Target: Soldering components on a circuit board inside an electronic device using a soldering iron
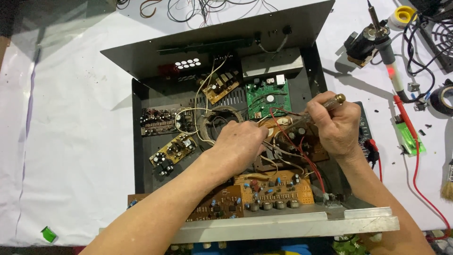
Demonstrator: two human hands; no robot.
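Two hands at work inside an open black chassis [141,141], set on a white-covered desk [71,118]. Lid off and propped up beyond the hands. Several boards inside: green board [261,98] just beyond the hands, small tan boards [173,150] left of the left hand, long brown board [273,189] along the front edge beneath the wrists. Brown board [306,141] under the right hand, crossed by a red wire [302,156] running down toward the front rail.

Left hand [240,141] curled, fingertips pinched on something pale at the middle of the chassis; too hidden to tell just what. Right hand [337,125] closed around a thin tool [323,106] with a brassy knurled end, tip angled down and left toward the left fingertips. Hands close together, nearly touching.

Well right of the right hand: soldering iron [384,42] in its stand, tape roll [443,100], brush [447,186].

Likely step: working a single point near the brown board, left hand steadying, right hand applying the tip. Next move seems to call for a steady tip, kept clear of the red wire and neighbouring parts.
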